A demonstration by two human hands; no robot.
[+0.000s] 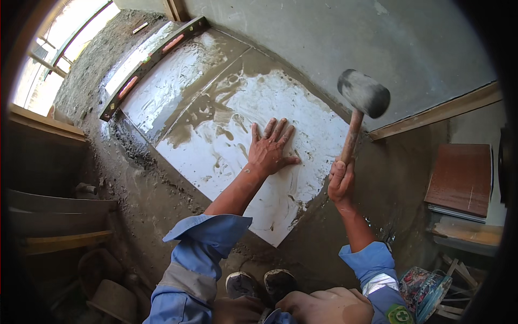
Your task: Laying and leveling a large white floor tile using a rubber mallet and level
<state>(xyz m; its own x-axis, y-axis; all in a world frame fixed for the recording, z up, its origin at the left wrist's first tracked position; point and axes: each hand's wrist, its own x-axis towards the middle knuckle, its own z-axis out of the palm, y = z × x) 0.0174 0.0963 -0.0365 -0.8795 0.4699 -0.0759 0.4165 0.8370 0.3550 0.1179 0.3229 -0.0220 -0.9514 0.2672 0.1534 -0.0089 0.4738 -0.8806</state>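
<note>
My left hand (268,151) lies flat with fingers spread on a large white floor tile (248,183) smeared with wet grey-brown cement. My right hand (342,178) is wrapped round the wooden handle of a rubber mallet (362,93). The mallet's black and grey head is up, over the tile's right side near the wall. Beyond a straight joint, another smeared tile (167,94) lies at the far left. A long dark spirit level (154,63) with reddish grips rests across that tile.
A grey plastered wall (324,32) borders the tiles at the back, with a wooden door frame (437,112) at right. Wet mortar (156,189) covers the floor around them. Reddish-brown tiles (461,175) stand stacked at right. Boards (59,218) and a dark bucket-like container (113,299) are at left.
</note>
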